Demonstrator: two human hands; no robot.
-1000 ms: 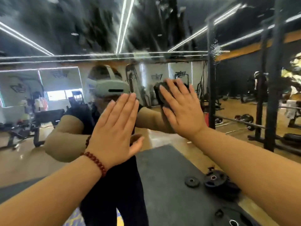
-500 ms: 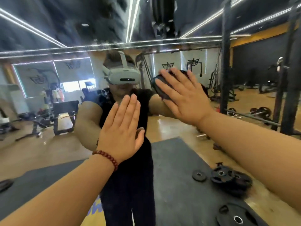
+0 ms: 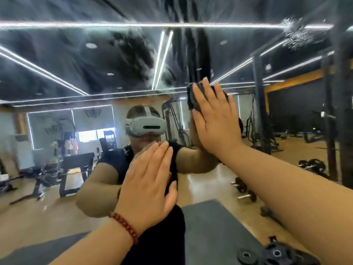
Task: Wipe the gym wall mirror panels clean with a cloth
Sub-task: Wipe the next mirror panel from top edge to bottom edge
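Mid-wipe: flat right hand [image 3: 215, 127] presses cloth [image 3: 193, 98] on mirror [image 3: 95, 73], left hand [image 3: 149, 180] flat, empty; upper smears [image 3: 298, 35] remain.

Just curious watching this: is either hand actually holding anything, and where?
The right hand presses a dark crumpled cloth flat against the wall mirror, fingers straight over its middle. The left hand holds nothing.

A dark ceiling [image 3: 80, 60] carries long white light strips [image 3: 161, 58]. Below it lies a tan floor [image 3: 210, 180] with a grey mat [image 3: 219, 226] (weight plates [image 3: 275, 254] at its right edge). Left of the mat stands a black bench [image 3: 76, 165], beyond it a bright window [image 3: 91, 135].
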